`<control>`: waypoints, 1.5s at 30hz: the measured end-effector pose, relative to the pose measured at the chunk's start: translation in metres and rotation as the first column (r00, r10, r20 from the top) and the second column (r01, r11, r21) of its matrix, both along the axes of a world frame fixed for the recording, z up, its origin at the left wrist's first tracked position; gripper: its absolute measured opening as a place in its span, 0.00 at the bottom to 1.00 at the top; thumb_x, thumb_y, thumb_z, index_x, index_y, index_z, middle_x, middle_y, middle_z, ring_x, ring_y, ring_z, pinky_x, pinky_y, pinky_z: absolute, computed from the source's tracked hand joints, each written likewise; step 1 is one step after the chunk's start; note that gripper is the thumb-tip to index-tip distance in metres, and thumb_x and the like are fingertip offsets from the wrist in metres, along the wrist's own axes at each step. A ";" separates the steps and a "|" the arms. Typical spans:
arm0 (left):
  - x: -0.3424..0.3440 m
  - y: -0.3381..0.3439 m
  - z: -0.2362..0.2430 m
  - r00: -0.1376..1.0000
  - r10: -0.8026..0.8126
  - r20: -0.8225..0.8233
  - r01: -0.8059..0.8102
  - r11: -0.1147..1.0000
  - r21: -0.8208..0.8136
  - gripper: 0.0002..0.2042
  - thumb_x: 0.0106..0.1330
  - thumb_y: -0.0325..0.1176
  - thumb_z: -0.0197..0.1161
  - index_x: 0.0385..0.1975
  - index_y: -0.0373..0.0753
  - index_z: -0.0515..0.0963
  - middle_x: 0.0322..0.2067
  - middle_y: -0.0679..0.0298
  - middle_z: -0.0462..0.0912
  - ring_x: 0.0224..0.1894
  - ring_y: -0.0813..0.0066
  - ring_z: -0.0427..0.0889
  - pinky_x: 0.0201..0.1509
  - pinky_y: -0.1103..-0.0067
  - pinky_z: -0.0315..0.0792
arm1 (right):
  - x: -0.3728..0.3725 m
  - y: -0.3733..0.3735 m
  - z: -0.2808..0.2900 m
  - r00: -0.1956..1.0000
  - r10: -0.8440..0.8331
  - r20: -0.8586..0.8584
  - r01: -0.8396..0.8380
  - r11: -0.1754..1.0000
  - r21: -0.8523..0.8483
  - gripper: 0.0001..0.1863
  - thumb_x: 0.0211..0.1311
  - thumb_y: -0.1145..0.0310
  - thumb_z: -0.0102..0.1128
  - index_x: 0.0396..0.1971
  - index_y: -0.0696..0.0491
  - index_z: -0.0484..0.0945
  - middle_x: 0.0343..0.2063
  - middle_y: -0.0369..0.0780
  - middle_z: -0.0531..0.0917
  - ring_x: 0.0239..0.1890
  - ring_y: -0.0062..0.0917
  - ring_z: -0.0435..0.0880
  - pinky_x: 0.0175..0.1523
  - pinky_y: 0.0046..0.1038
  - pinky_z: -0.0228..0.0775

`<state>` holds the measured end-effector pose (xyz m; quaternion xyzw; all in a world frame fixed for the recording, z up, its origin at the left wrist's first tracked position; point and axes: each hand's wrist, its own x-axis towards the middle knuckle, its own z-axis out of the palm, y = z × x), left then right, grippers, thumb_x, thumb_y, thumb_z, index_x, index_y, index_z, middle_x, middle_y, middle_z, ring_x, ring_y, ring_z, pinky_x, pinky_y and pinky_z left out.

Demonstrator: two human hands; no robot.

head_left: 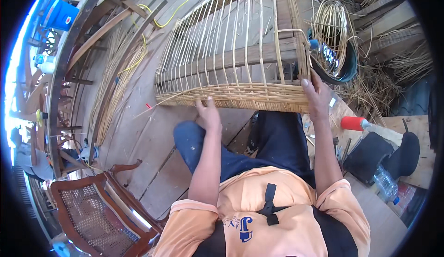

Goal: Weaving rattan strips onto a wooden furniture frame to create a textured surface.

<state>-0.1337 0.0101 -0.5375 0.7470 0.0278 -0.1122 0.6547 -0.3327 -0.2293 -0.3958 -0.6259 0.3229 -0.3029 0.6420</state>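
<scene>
A wooden frame [238, 59] with upright rattan rods stands tilted before my knees. Along its near edge runs a band of woven rattan [240, 93]. My left hand [209, 117] is at the lower edge of this band, two fingertips on the weave and the other fingers hidden. A loose rattan strand [173, 97] sticks out to the left from the weave near that hand. At the right corner, my right hand [318, 96] is closed round the frame's post, the thumb on top.
A dark tub [348, 72] with coiled rattan [332, 28] stands at the far right. Nearer on the right are a red cylinder [352, 123], a black padded object [368, 155] and a plastic bottle [385, 183]. A cane-panelled wooden chair piece [99, 211] lies lower left; rattan strands [115, 90] cover the floor at left.
</scene>
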 end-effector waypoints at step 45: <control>-0.105 -0.054 0.107 0.283 -0.885 0.370 0.198 0.431 0.880 0.51 0.41 0.42 0.74 0.63 0.32 0.48 0.62 0.42 0.51 0.66 0.43 0.49 0.67 0.59 0.49 | -0.054 0.033 -0.064 0.852 0.417 0.318 -0.501 0.826 0.259 0.23 0.59 0.79 0.43 0.57 0.62 0.63 0.53 0.42 0.74 0.57 0.23 0.70 0.62 0.24 0.57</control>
